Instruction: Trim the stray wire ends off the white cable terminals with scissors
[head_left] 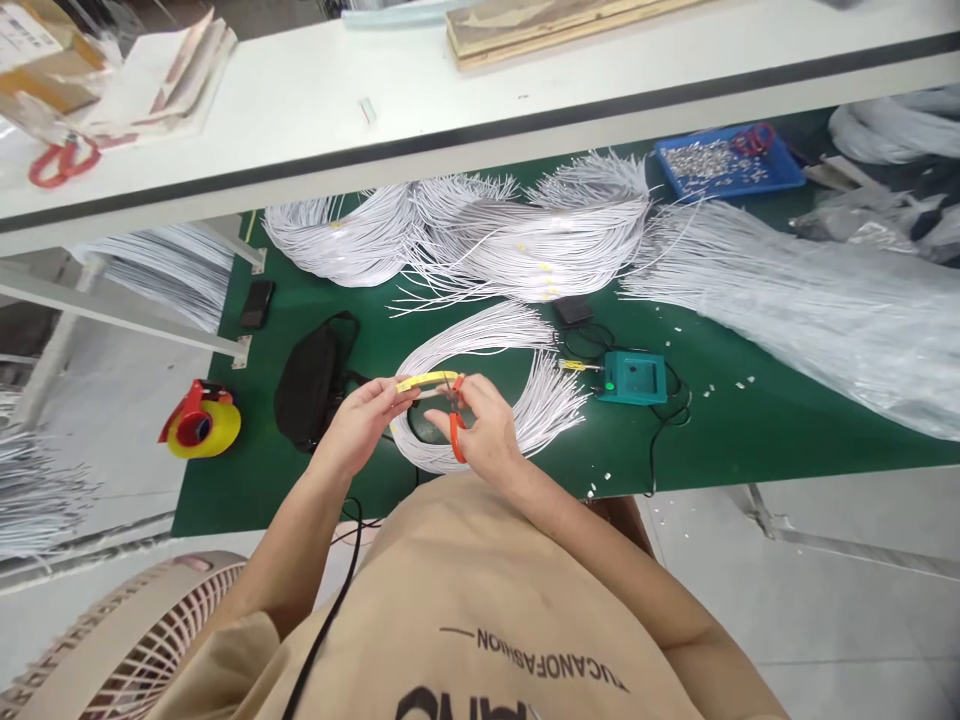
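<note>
My left hand pinches one end of a narrow yellow strip, which stretches across to my right hand. My right hand is closed around small red-handled cutters, their dark blades up against the strip. Its fingertips also seem to touch the strip's right end. Whether the blades are parted is too small to tell. Both hands are above a looped bundle of white wires lying on the green tabletop. Part of the loop is hidden behind my hands.
Larger white wire bundles lie along the back. A teal device with a cable stands right. Left are a black pouch, yellow tape in a red dispenser and a phone-like black object. A blue tray holds small metal parts.
</note>
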